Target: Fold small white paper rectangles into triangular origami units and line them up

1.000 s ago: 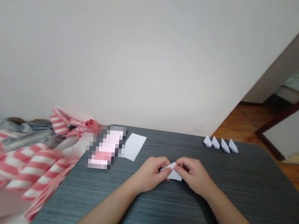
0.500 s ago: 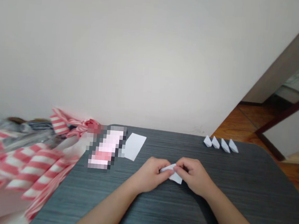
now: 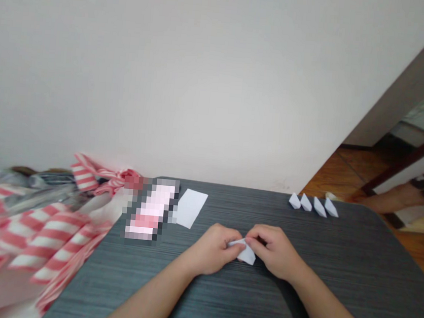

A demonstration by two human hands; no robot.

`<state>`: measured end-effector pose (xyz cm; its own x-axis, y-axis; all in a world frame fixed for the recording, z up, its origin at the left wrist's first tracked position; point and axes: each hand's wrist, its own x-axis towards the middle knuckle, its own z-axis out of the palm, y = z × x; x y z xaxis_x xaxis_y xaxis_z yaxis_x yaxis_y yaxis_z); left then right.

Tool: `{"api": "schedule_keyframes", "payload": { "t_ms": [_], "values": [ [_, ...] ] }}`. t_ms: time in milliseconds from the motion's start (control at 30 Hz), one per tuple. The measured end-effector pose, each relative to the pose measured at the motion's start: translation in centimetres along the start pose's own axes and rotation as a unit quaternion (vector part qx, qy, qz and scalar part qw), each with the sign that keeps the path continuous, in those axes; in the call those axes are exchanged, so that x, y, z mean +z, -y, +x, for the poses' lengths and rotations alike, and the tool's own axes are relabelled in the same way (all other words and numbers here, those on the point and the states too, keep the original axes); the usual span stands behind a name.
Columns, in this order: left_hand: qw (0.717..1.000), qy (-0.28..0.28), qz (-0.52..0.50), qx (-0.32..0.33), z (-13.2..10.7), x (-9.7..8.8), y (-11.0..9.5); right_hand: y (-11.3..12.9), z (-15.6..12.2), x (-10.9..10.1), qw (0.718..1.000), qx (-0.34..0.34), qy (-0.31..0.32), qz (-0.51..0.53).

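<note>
Between my hands is a small piece of folded white paper (image 3: 248, 255), just above or on the dark table (image 3: 221, 308). My left hand (image 3: 213, 250) pinches its left side between thumb and fingers. With thumb and forefinger, my right hand (image 3: 272, 251) grips the top right edge. The paper's lower corner points down toward me, and its left part is hidden by my left thumb and fingers. A flat sheet of white paper (image 3: 192, 208) lies beyond my left hand. Several folded white paper pieces (image 3: 306, 203) stand in a row at the far right.
A blurred-out phone-like object (image 3: 151, 210) with a pinkish screen rests at the table's left. Red-and-white striped cloth (image 3: 49, 239) is heaped left of the table. Behind stands a pale wall (image 3: 210, 89). At the right edge, another person's limb (image 3: 390, 198) shows beyond the table.
The folded paper has turned slightly, its lower corner shifting left and toward me. My right fingers have moved a little on its edge. Another person's limb has come into view at the right.
</note>
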<state>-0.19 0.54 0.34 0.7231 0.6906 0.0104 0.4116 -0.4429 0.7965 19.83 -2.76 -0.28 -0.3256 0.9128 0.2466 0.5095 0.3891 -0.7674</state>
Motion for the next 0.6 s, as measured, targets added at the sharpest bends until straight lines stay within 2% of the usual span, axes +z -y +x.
{"api": "schedule_keyframes", "payload": {
  "t_ms": [200, 433, 600],
  "values": [
    [1.0, -0.006, -0.017, -0.016, 0.12, 0.18, 0.17, -0.34, -0.05, 0.08, 1.0, 0.011, 0.007, 0.015],
    [0.992, -0.035, -0.106, -0.065, 0.07, 0.28, 0.38, -0.82, -0.55, 0.22, 0.998, 0.052, 0.018, 0.023],
    [0.992, -0.045, -0.099, -0.06, 0.01, 0.22, 0.18, -0.67, -0.35, 0.24, 0.998, 0.062, 0.012, 0.019]
  ]
}}
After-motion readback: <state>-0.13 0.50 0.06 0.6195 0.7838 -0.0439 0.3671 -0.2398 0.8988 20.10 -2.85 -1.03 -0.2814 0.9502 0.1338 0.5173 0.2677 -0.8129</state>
